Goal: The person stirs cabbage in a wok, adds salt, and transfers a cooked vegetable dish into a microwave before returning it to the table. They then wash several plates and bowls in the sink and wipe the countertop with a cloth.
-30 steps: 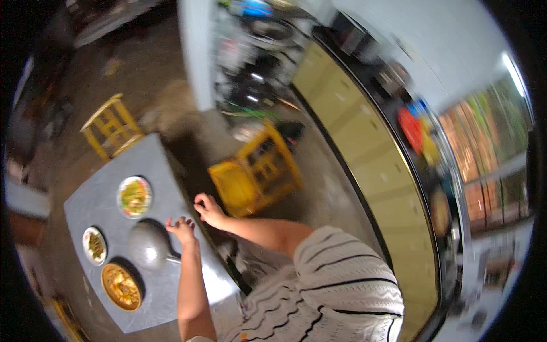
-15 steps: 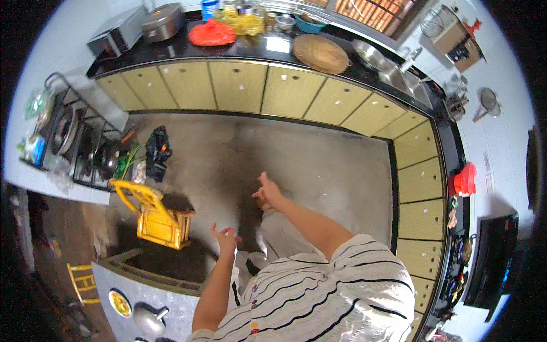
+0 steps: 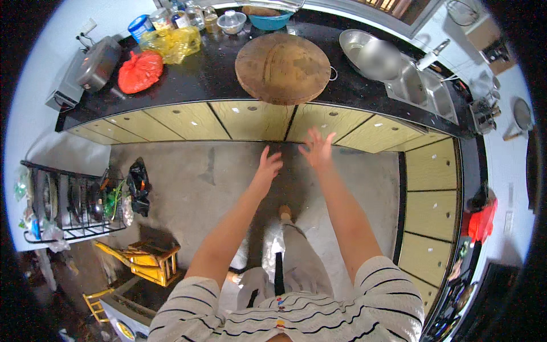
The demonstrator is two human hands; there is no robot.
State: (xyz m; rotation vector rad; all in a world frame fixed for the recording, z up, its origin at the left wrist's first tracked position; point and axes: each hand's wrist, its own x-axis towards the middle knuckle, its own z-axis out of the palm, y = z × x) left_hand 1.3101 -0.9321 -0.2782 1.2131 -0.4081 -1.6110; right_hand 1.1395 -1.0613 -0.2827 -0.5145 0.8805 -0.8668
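Both my arms reach forward over the floor. My left hand (image 3: 269, 170) is empty, with its fingers apart. My right hand (image 3: 317, 149) is empty too, its fingers spread and a little blurred. Ahead of both hands, on the black counter (image 3: 205, 77), lies a round wooden cutting board (image 3: 283, 67) with a small metal ring on its right side. Neither hand touches it; they are nearer to the yellow cabinet doors (image 3: 253, 121) below it. A blue basin (image 3: 270, 21) with a brown thing across it stands behind the board.
To the right are metal pans (image 3: 356, 45) beside a double sink (image 3: 424, 91). A red plastic bag (image 3: 140, 71), a yellow bag (image 3: 174, 44) and a metal cooker (image 3: 98, 62) sit at the left. A black rack (image 3: 74, 199) and a yellow chair (image 3: 149, 262) stand on my left.
I have moved forward toward the counter, so the cutting board is closer. Both hands have risen and reached out ahead. The grey table has slipped mostly out of view at lower left.
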